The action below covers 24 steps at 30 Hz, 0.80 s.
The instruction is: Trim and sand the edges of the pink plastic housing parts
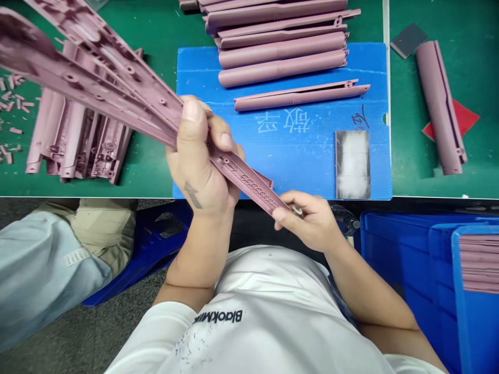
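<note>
My left hand (200,156) is closed around a bundle of long mauve plastic shells (97,78) that fan out up and to the left, over the green table. The near end of one shell (253,184) sticks out toward my right hand (307,221). My right hand pinches a small metal-tipped tool (298,210) against that end, just below the table's front edge.
A blue corrugated sheet (312,150) carries a row of finished mauve shells (283,52) and a grey abrasive block (353,163). More shells (78,140) are heaped at the left, one lies at the right (442,104). Blue crates (429,259) stand at the right. Another person's sleeve (42,270) is at the left.
</note>
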Motion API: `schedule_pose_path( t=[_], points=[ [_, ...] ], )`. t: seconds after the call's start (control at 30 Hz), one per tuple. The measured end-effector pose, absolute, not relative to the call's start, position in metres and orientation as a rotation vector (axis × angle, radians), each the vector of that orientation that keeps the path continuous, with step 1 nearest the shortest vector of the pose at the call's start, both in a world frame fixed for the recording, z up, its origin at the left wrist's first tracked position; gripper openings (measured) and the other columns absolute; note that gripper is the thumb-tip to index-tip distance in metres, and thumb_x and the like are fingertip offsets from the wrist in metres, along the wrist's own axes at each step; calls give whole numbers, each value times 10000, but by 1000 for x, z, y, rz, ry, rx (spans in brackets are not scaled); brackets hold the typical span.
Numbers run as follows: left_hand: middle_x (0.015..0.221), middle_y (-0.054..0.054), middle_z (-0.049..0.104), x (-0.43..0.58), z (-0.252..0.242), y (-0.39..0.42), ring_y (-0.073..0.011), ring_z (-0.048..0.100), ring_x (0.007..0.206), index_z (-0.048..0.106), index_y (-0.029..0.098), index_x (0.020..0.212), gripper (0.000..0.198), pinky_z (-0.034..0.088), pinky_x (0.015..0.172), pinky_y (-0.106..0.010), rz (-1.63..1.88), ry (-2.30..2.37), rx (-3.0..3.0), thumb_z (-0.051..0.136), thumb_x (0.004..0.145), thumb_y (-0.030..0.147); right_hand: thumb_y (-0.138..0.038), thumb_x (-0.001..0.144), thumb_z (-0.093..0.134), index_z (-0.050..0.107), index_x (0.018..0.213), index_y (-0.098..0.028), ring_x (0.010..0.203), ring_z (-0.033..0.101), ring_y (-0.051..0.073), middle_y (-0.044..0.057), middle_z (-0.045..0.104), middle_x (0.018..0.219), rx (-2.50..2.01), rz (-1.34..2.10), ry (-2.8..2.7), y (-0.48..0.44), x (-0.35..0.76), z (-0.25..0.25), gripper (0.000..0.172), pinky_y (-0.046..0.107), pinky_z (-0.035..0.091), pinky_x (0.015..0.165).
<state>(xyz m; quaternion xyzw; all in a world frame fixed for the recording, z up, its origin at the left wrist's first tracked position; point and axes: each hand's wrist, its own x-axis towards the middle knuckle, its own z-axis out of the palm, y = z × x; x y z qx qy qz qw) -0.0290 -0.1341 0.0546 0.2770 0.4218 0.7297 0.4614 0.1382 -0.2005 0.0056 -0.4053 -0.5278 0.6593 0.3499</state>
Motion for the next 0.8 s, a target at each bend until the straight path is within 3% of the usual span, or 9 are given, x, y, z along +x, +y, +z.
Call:
schedule_pose_path(
  t=[0.07,0.13,0.23,0.3,0.43,0.6,0.7,0.8],
  points=[
    [697,24,596,-27,51,-131,-106,345,442,633,241,923,381,220,423,-304,1814,1044,681,587,1047,598,-388,1016,724,699,934,-199,581,617,112,0,747,693,-975,1812,-1374,-199,143,9,207,240,460,584],
    [686,5,625,-29,46,-127,-99,387,433,646,229,918,590,221,415,-286,1760,1038,638,449,1030,774,-411,1041,685,646,969,-214,494,523,92,-1,755,700,-935,1886,-1254,-196,151,11,214,233,394,509],
    [670,0,600,-41,39,-123,-87,456,438,634,213,876,665,222,377,-243,1531,960,482,428,997,834,-408,1032,673,591,1143,-237,429,383,82,-28,735,697,-960,1891,-1162,-192,166,12,220,232,268,435],
    [736,-13,646,-47,34,-122,-96,547,492,638,204,881,644,276,366,-208,1445,951,400,507,970,829,-361,1036,635,572,1243,-240,462,440,99,-42,709,699,-1049,1775,-1277,-192,169,9,248,238,303,456],
    [985,-67,770,-42,23,-122,-195,764,810,631,201,909,548,569,513,-229,1471,987,388,595,975,744,-255,1019,573,557,1324,-229,504,534,120,-48,689,713,-1331,1154,-1730,-201,158,-8,307,262,422,539],
    [1050,-88,810,-34,15,-120,-252,807,883,597,223,1046,550,651,580,-295,1504,1001,408,662,927,755,-253,1012,567,550,1414,-144,565,677,188,55,791,837,-1256,372,-2188,-211,148,-30,417,310,509,583],
    [964,-61,800,-35,14,-121,-217,794,757,593,222,1115,635,642,551,-286,1486,1012,418,625,909,821,-261,1033,573,574,1435,-133,652,738,208,100,815,946,-1190,356,-2301,-214,151,-28,422,314,554,626],
    [713,28,669,-34,14,-125,-125,640,485,591,217,1049,641,535,421,-225,1519,1005,415,630,892,837,-271,1072,553,523,1513,-176,683,732,167,48,783,941,-1123,814,-2189,-216,153,-22,451,278,585,659]
  ],
)
